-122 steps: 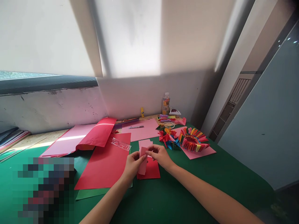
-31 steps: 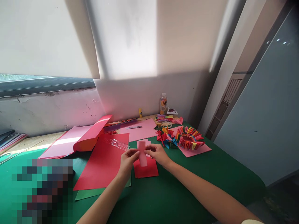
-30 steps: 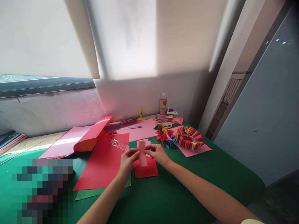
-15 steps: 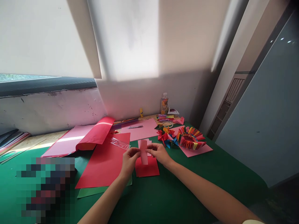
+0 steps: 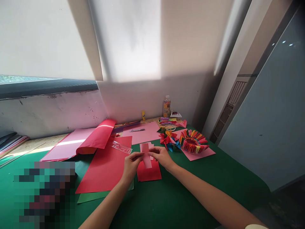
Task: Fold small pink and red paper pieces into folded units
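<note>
A narrow strip of pink paper (image 5: 147,162) stands upright between my hands, above the table. My left hand (image 5: 132,162) pinches its left edge, fingers closed. On the opposite edge, my right hand (image 5: 162,156) grips it between thumb and fingers. Beneath it lies a small stack of red paper (image 5: 150,174), with more pink paper pieces (image 5: 152,147) just behind, partly hidden by the strip and my right fingers. To the left of my hands, a clear ruler (image 5: 121,147) rests on a large red sheet (image 5: 102,171).
A ring of folded colored paper (image 5: 194,141) and star-like paper pieces (image 5: 169,140) sit at right. Behind are a pen (image 5: 137,130) on a pink sheet (image 5: 145,135), a glue stick (image 5: 143,115) and a bottle (image 5: 167,106). A curled red sheet (image 5: 100,136) lies left on the green tablecloth (image 5: 190,203).
The pink strip has tilted slightly between my fingers, and its face looks a little wider. Both hands keep their hold in nearly the same place; the view has shifted slightly.
</note>
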### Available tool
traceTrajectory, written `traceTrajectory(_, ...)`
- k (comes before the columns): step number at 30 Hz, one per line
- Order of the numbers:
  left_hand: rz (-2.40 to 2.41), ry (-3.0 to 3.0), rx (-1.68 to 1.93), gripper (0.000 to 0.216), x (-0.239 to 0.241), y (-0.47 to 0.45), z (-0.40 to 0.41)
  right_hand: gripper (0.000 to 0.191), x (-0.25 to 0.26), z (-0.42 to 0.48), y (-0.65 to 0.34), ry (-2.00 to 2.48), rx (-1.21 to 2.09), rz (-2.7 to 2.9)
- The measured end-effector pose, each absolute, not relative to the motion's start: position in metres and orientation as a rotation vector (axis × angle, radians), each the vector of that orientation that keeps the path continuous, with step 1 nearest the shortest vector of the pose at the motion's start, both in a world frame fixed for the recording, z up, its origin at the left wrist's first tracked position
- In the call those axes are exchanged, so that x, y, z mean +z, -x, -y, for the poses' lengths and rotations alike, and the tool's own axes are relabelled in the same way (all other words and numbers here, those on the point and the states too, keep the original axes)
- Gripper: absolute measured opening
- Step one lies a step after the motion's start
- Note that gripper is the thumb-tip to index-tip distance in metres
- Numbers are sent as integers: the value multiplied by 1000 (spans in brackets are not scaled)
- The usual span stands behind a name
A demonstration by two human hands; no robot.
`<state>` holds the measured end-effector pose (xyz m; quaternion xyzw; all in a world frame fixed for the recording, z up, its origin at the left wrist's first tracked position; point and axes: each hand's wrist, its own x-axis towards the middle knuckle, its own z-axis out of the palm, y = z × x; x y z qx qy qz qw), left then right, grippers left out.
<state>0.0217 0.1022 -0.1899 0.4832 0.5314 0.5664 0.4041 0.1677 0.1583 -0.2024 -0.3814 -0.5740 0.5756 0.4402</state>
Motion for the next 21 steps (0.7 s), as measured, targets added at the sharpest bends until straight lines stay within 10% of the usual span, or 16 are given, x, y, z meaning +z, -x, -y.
traceTrajectory(21,-1342,-1197,1442,15,-187,-22,-101,33,-198,-157,-171,962,1396,1462)
